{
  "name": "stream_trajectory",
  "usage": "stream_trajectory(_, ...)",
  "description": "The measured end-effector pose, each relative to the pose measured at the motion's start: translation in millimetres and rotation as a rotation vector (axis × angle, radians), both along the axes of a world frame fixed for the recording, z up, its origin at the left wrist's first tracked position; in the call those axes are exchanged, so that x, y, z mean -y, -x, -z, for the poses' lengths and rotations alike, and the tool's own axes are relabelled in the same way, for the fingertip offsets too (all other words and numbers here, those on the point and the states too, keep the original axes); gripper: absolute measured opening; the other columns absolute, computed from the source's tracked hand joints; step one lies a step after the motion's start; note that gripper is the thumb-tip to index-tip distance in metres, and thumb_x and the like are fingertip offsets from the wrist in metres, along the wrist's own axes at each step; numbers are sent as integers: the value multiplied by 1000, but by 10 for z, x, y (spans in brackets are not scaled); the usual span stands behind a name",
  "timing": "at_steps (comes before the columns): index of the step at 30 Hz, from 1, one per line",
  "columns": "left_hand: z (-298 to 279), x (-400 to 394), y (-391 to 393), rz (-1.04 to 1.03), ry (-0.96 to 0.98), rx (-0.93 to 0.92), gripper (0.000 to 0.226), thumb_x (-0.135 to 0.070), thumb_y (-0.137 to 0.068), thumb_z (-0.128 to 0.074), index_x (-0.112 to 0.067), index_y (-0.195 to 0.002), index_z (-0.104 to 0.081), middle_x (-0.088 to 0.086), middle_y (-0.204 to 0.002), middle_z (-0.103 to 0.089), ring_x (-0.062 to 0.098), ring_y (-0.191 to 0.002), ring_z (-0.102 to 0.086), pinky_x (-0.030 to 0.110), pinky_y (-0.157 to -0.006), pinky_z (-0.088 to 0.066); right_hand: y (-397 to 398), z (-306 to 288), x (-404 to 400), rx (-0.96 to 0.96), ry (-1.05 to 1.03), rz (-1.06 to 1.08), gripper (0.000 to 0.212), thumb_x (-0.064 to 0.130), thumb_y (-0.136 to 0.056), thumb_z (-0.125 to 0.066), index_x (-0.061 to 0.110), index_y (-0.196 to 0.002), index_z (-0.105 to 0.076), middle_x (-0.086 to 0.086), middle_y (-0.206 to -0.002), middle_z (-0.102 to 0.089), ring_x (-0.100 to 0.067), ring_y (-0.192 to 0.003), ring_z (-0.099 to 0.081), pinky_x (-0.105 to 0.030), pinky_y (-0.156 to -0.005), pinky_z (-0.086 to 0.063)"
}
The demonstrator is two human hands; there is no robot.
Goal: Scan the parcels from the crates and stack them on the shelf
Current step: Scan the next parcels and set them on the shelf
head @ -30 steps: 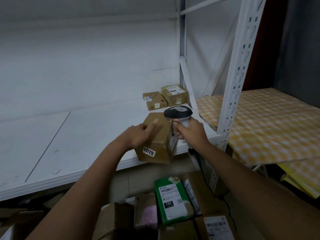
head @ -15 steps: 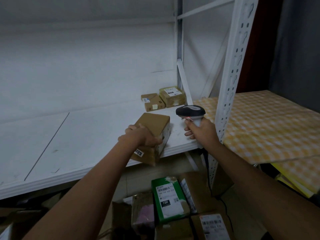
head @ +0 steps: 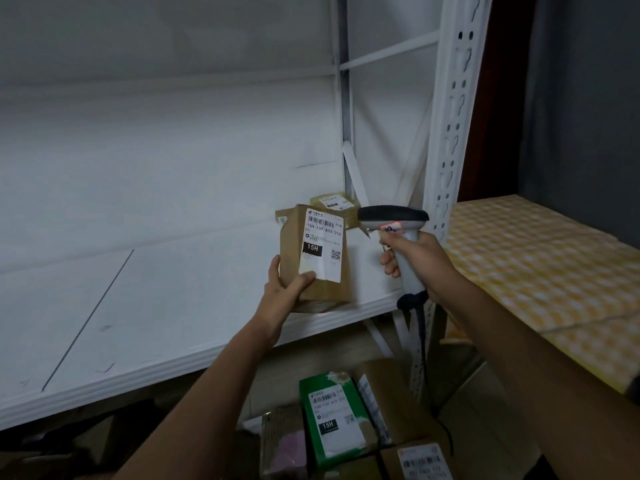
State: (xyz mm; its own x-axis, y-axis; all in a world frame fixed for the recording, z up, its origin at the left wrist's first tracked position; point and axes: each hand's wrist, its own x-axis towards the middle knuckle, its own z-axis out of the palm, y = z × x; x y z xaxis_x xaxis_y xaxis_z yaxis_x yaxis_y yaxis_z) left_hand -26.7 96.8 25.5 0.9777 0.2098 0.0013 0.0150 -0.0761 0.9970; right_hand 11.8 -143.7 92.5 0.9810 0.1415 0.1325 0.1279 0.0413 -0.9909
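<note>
Parcel (head: 313,258) above shelf (head: 360,315) front edge

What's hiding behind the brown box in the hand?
Behind the brown box two small parcels sit on the shelf. One peeks out only at its left edge; the rest is covered.

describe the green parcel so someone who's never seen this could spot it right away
Look below the front edge of the long white metal shelf, where parcels are piled in the dim space underneath. Among them lies the flat green parcel, with a white shipping label bearing a barcode and a black "15H" block. It is the only green one; its neighbours are plain brown cardboard.
</note>
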Motion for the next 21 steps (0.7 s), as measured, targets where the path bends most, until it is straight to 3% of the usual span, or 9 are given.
stream_trajectory(9,119,90,-120,61,-23,34,105,-57,-75,-77,-38,-156,-12,4,-152,-39,23,-128,-53,24,-87,-50,69,-1,-66,0,11,-39,13,22,-95,-62,9,-94,-64,-7,-60,-64,-15,-48,-57,-24,-48,-46)
stream_trajectory(14,149,105,-161,76,-63,35,122,-76,-54,-78,-44,-154,-15,2,-153,-37,23,-132,-49,43,-107,-48,64,-3,-74,6,1,-45,14,20,-96,-61,9,-88,-63,-9,-61,-61,-16,-47,-55,-24,-46,-44)
stream_trajectory(18,165,124,-183,74,-77,39,126,-81,-48,-78,-46,-153,-17,2,-153,-36,23,-133,-48,47,-107,-48,63,30,-76,-12,-20,-38,16,20,-96,-61,8,-85,-62,-9,-60,-60,-17,-47,-54,-26,-47,-44)
stream_trajectory(21,173,150,-180,79,-96,52,122,-79,-54,-77,-45,-154,-15,1,-153,-36,23,-133,-47,37,-101,-51,49,48,-66,-14,-23,-23,18,22,-95,-62,8,-84,-62,-9,-59,-61,-18,-47,-54,-26,-48,-45)
